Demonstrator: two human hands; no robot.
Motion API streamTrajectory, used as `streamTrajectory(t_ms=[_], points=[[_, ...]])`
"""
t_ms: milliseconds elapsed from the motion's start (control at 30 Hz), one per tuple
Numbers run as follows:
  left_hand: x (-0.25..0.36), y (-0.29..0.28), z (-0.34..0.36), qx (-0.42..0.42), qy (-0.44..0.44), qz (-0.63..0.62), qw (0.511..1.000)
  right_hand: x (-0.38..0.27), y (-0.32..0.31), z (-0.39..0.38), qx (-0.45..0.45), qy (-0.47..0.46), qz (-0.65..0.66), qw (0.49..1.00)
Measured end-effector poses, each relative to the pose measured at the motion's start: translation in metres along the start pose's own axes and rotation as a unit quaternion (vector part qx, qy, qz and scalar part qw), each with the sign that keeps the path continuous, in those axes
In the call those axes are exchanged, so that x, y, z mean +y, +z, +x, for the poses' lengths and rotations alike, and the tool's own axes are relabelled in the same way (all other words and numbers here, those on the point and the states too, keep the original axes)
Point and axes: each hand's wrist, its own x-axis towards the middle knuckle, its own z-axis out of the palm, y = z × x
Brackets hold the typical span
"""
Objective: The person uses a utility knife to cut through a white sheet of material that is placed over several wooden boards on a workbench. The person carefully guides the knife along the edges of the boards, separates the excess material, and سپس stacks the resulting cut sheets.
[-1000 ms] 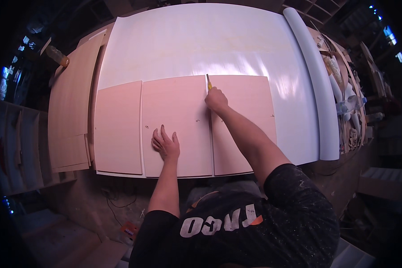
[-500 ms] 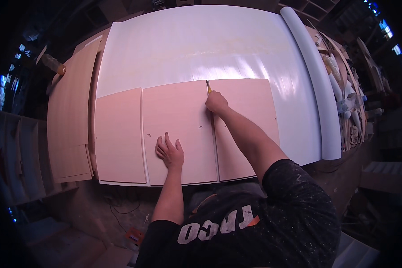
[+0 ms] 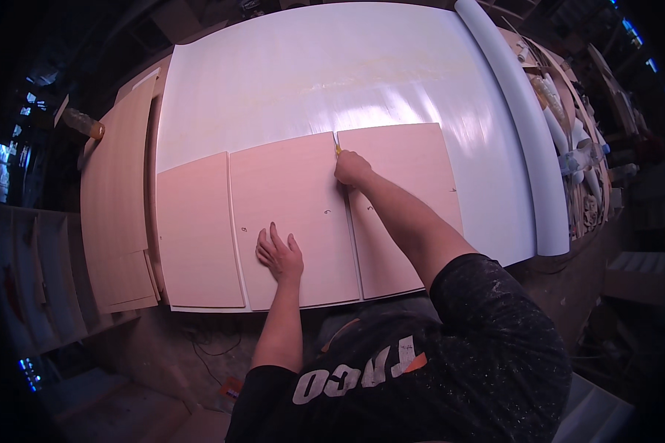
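Note:
Three pale wooden panels lie side by side on a white glossy sheet (image 3: 288, 81): a left panel (image 3: 196, 236), a middle panel (image 3: 295, 177) and a right panel (image 3: 414, 170). My left hand (image 3: 279, 257) rests flat on the middle panel, fingers spread. A yellow utility knife (image 3: 338, 149) is gripped in my right hand (image 3: 353, 170), at the far end of the narrow gap between the middle and right panels. My fist covers most of its handle, and the blade is hard to make out.
Along the sheet's right side runs its rolled-up part (image 3: 521, 133). Beyond that lie bottles and scraps (image 3: 580, 159). More wooden boards (image 3: 118, 199) lie at the left, with an amber bottle (image 3: 81, 124) on its side near them. Wooden shelving (image 3: 48, 258) stands at the lower left.
My right hand and the knife have shifted slightly toward me along the gap. My left hand stays on the middle panel. The whole view has tilted a little.

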Motion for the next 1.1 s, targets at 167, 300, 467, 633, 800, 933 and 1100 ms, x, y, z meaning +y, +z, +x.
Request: streamTrajectory(t_ms=[167,300,467,633,800,933,1100], points=[[0.002,-0.003,0.000,-0.024,-0.012,0.001,1.000,0.001,0.000,-0.011,-0.037,0.030,-0.013,0.999],[0.002,-0.004,0.001,-0.025,-0.013,-0.002,1.000,0.006,0.009,-0.029,-0.028,0.019,-0.027,0.999],[0.001,-0.003,0.001,-0.025,-0.009,0.005,1.000,0.011,0.020,-0.067,-0.071,0.043,-0.007,0.997],[0.003,-0.001,0.002,-0.033,0.011,0.008,0.999,0.032,0.044,-0.103,-0.077,0.036,-0.028,0.996],[0.000,0.002,0.001,-0.023,0.009,0.011,1.000,0.039,0.066,-0.151,-0.078,0.040,-0.039,0.995],[0.001,0.002,0.001,-0.027,0.027,0.019,0.999,0.049,0.081,-0.181,-0.074,0.041,-0.039,0.996],[0.000,0.003,-0.001,-0.040,0.014,0.037,0.998,0.058,0.094,-0.221,-0.094,0.039,-0.018,0.995]])
